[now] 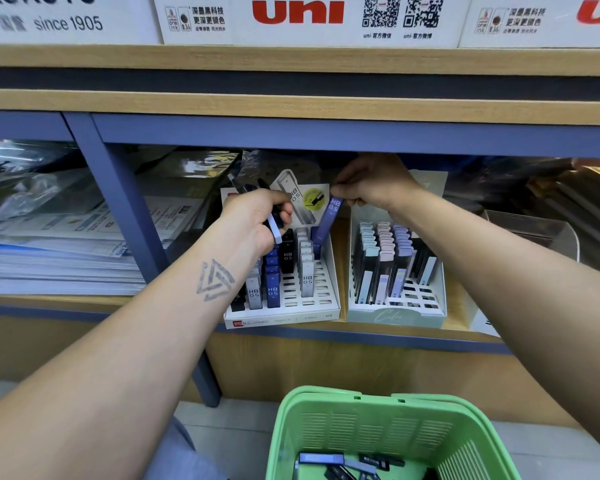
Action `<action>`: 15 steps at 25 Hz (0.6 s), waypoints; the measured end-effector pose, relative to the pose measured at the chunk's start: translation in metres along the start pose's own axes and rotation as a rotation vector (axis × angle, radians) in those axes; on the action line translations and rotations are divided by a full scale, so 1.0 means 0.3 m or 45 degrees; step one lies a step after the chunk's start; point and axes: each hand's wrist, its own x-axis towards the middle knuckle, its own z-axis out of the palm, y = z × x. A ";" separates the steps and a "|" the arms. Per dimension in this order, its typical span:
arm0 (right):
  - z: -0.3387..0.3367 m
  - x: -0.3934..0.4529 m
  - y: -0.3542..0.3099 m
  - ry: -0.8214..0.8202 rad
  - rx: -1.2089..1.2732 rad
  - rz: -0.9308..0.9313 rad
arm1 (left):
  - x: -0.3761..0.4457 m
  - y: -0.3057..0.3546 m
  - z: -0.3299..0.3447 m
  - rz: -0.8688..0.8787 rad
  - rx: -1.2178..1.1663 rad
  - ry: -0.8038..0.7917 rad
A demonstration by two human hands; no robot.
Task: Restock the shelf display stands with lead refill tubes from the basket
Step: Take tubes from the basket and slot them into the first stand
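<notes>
Head: tubes [340,462] in green basket [361,420]

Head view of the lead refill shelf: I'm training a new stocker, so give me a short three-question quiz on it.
1. True or false: the right hand pinches a purple tube over the white display stand.
2. What does the left hand hold? A) several tubes B) nothing C) a basket handle
3. What colour is the basket holding spare tubes?

Key: 1 true; 2 A; 3 green.
</notes>
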 end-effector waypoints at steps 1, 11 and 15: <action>0.015 0.003 -0.001 -0.041 -0.090 -0.016 | -0.001 -0.002 0.004 -0.003 0.011 -0.005; 0.170 0.005 0.083 -0.097 -0.710 -0.277 | -0.011 -0.006 0.012 -0.028 0.042 -0.048; 0.164 0.000 0.071 -0.146 -0.689 -0.241 | -0.012 -0.007 0.012 -0.036 0.042 -0.044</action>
